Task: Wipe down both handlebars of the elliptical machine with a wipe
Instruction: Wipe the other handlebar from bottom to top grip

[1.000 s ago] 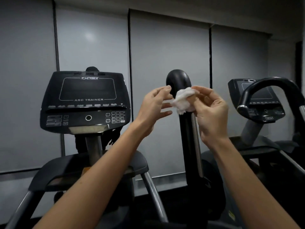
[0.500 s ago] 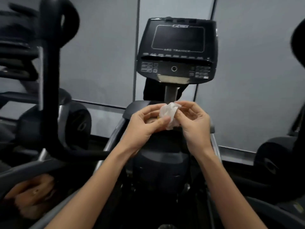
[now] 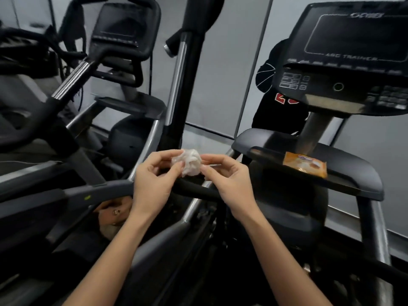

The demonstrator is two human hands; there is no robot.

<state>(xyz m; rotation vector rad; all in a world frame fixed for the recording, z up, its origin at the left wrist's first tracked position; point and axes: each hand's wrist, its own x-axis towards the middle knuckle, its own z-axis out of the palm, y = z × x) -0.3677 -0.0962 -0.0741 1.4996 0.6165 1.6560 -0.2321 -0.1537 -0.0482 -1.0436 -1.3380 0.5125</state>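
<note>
Both of your hands meet at mid-frame on a crumpled white wipe [image 3: 187, 162]. Your left hand [image 3: 152, 181] pinches its left side between the thumb and curled fingers; your right hand [image 3: 229, 181] pinches its right side in the same manner. You hold the wipe in the air, seen just below the lower end of the upright black handlebar [image 3: 187, 85]. At right, an orange packet [image 3: 305, 167] lies on the tray [image 3: 357, 184] beneath the console [image 3: 348, 54].

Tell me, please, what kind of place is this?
Probably a gym: an Arc Trainer console on the right, another exercise machine on the left, and a tall handlebar between them.
</note>
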